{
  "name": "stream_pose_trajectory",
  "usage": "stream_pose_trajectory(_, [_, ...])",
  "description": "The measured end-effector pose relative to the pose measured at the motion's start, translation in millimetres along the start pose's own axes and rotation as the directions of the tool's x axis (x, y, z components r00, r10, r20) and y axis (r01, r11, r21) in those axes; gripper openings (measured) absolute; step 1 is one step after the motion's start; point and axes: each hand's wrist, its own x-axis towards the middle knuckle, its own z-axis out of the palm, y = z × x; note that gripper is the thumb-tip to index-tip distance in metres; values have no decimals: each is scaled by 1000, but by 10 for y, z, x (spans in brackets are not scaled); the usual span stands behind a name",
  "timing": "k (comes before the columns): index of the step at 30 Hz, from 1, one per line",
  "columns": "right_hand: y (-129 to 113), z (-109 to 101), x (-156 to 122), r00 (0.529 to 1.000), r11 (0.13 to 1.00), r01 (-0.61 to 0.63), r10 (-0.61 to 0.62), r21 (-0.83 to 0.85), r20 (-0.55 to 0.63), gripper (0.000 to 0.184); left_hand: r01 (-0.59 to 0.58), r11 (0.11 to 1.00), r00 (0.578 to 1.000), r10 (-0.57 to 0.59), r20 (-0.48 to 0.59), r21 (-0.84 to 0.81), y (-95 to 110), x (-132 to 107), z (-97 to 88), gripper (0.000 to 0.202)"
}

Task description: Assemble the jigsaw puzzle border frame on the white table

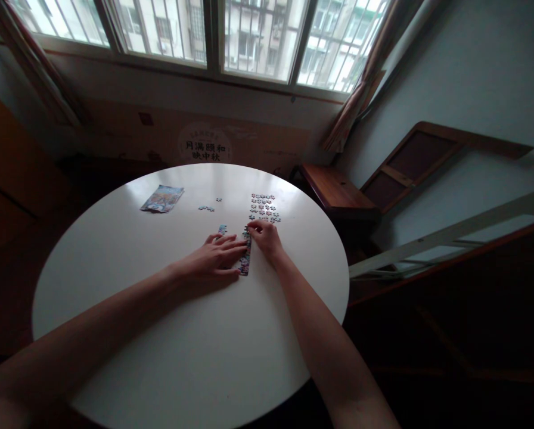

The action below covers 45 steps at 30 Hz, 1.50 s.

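Note:
A narrow joined strip of jigsaw puzzle (pixel 245 262) lies on the white round table (pixel 173 345), running away from me. My left hand (pixel 216 255) is spread flat, with its fingertips resting on the strip's left side. At the far end of the strip, my right hand (pixel 266 238) pinches a small puzzle piece (pixel 247 229); the fingers hide part of it. Just beyond my left fingers is a small bluish section of puzzle (pixel 223 229), partly covered by the hand.
Loose puzzle pieces (pixel 262 205) stand in rows past my right hand. Several more pieces (pixel 207 208) lie farther left, near a colourful picture packet (pixel 163 198). A wooden bench (pixel 334 187) is beyond the table's right edge, below the windows (pixel 258 42).

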Motion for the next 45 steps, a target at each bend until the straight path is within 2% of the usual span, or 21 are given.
stream_pose_trajectory(30, [-27, -2, -6, 1000, 994, 24, -24, -105, 7, 20, 12, 1000, 1000, -12, -6, -9, 13, 1, -11, 63])
stream_pose_trajectory(45, [-56, -7, -10, 1000, 998, -2, 2, -67, -1, 23, 16, 1000, 1000, -16, 5, 21, 26, 5, -20, 63])
